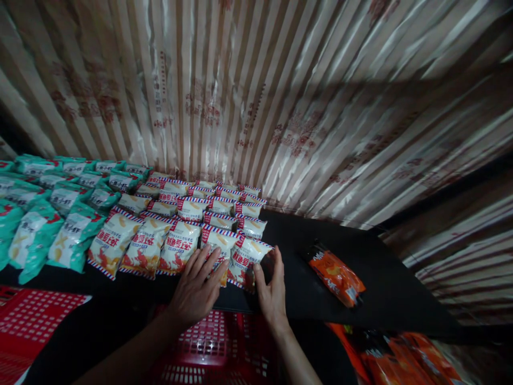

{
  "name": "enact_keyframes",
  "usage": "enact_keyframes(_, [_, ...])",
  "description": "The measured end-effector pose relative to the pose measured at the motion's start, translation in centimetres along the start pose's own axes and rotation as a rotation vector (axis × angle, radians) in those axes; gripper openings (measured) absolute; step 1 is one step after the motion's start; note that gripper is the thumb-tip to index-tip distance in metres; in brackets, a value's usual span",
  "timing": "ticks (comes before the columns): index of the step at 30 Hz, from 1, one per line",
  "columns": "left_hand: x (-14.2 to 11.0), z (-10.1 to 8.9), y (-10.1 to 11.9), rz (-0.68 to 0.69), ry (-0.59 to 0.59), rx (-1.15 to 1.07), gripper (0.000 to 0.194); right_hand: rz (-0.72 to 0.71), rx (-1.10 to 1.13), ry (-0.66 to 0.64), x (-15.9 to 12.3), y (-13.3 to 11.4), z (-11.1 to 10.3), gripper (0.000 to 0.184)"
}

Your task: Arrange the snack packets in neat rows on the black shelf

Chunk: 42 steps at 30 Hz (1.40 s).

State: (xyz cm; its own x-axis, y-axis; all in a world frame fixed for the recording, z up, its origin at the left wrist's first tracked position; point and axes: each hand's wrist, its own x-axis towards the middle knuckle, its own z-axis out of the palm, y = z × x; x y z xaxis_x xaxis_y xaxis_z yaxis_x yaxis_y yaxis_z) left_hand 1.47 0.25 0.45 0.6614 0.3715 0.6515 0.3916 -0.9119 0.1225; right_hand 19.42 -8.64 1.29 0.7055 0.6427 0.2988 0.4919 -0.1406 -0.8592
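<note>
Rows of white snack packets with red and blue striped edges lie on a black shelf. My left hand lies flat and open on the front-row white packet, fingers spread. My right hand is beside it, thumb and fingers touching the right edge of the rightmost front packet. That hand's fingers look loosely apart, not clenched.
Teal snack packets fill the shelf's left part. A single orange packet lies on the black shelf to the right. A red plastic basket sits below my hands, another red basket at lower left, more orange packets at lower right. A striped curtain hangs behind.
</note>
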Motion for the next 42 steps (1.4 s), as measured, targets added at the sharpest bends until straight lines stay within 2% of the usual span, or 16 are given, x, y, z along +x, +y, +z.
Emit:
enact_keyframes(6, [2.2, -0.4, -0.5, -0.006, 0.046, 0.006, 0.05, 0.071, 0.149, -0.106, 2.4, -1.0, -0.3, 0.076])
enact_keyframes(12, [4.5, -0.2, -0.8, -0.073, 0.002, 0.011, 0.053, 0.122, 0.169, -0.171, 2.7, -1.0, 0.2, 0.076])
enact_keyframes(15, [4.4, 0.1, -0.9, -0.088, -0.025, 0.014, 0.054, 0.155, 0.214, -0.205, 2.7, -0.8, 0.5, 0.072])
enact_keyframes(21, [4.1, 0.2, -1.0, -0.1, -0.07, 0.01, 0.056, 0.116, 0.263, -0.236, 2.7, -0.7, 0.6, 0.059])
enact_keyframes(29, [3.9, 0.4, -1.1, -0.105, -0.083, -0.01, 0.055, 0.184, 0.184, -0.202, 2.8, -0.9, 0.6, 0.05])
enact_keyframes(42, [3.7, 0.3, -1.2, -0.111, -0.095, -0.038, 0.055, 0.159, 0.114, -0.184, 2.9, -1.0, 0.7, 0.045])
